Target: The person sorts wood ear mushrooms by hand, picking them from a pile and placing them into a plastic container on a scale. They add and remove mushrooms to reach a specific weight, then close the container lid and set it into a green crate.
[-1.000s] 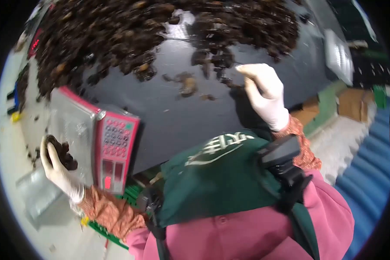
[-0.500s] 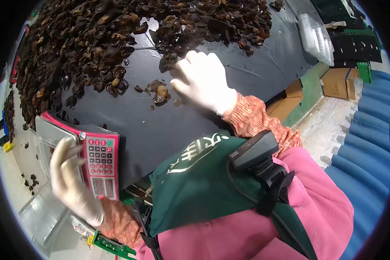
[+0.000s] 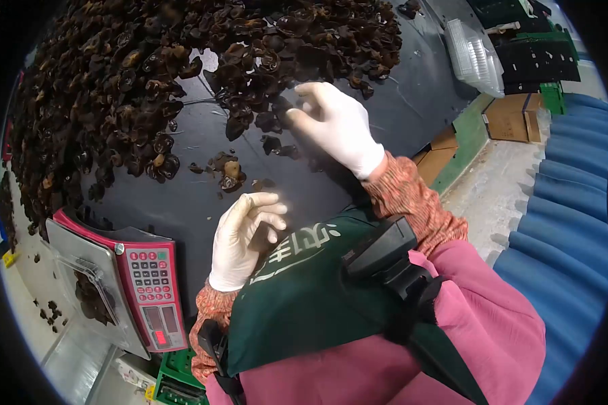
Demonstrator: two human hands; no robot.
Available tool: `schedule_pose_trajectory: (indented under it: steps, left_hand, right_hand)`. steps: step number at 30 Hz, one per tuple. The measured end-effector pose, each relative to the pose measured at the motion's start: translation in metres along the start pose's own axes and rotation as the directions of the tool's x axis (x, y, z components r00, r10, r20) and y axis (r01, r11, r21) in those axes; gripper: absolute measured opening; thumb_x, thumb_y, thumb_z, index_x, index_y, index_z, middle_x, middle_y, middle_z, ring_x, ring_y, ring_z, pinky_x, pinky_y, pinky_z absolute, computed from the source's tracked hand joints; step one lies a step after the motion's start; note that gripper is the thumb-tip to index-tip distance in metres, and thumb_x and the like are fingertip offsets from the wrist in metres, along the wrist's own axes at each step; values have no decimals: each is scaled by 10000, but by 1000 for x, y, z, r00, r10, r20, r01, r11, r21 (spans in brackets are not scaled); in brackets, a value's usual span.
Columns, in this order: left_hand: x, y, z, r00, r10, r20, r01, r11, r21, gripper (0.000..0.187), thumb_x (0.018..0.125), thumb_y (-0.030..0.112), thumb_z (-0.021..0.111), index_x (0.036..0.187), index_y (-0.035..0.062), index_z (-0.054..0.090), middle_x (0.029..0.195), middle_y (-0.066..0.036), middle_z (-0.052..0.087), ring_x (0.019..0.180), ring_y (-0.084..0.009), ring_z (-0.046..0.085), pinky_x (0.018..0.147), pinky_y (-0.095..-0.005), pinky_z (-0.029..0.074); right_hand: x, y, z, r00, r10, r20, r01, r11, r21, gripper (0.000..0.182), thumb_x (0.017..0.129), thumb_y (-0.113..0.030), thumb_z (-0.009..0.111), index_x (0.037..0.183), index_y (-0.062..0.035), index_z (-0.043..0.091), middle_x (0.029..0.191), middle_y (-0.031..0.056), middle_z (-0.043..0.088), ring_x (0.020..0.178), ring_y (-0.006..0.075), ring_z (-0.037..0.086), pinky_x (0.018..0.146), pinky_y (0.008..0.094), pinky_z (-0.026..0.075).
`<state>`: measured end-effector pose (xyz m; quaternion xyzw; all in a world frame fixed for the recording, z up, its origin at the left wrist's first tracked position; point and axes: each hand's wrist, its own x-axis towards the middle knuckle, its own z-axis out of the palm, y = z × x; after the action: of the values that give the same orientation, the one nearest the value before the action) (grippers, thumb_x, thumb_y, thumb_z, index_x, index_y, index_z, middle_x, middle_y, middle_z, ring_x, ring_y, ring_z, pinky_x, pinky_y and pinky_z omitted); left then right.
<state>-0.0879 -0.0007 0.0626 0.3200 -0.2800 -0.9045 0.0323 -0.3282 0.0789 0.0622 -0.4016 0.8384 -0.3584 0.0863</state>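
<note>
My gloved left hand [image 3: 240, 239] is raised in front of the apron, its fingers curled around a brown wood ear mushroom [image 3: 262, 237]. Over the dark tabletop, my gloved right hand [image 3: 341, 131] has thumb and forefinger bent around a blurred dark wood ear piece at their tips. A big heap of wood ear mushrooms [image 3: 135, 74] spreads beyond both hands. Between the hands and the heap lie a few loose scraps with a paler lump [image 3: 232, 170]. On the left, a pink scale [image 3: 152, 277] carries a clear plastic box with dark mushrooms [image 3: 93, 297] inside.
Stacked clear plastic boxes [image 3: 474, 57] stand at the table's right edge. Beyond them are cardboard boxes [image 3: 513, 118], a green crate [image 3: 552, 98] and blue corrugated sheeting [image 3: 561, 202]. Another green crate [image 3: 179, 374] sits below the scale.
My left hand has moved right, from over the scale to in front of the apron, and now holds a mushroom. My right hand has turned, showing its thumb and forefinger. The camera view has shifted slightly.
</note>
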Motion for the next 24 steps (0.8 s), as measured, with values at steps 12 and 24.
schedule_pose_trajectory:
  steps: [12,24]
  left_hand:
    - [11,2,4,992,-129,-8,121,945,-304,640,1053,568,366,1309,13,553,1151,-177,682,945,-252,691,605,-296,532]
    - [6,11,7,991,-128,-33,110,934,-340,623,1048,584,346,1334,74,562,1143,-139,691,980,-229,669,670,-311,473]
  right_hand:
    - [-4,-18,-10,909,-329,254,300,943,147,194,869,-225,698,1000,-85,723,872,100,664,788,286,664,705,384,528]
    - [7,-37,-10,757,-390,524,165,890,425,181,873,-206,672,1010,-103,729,898,96,697,808,292,685,766,378,542]
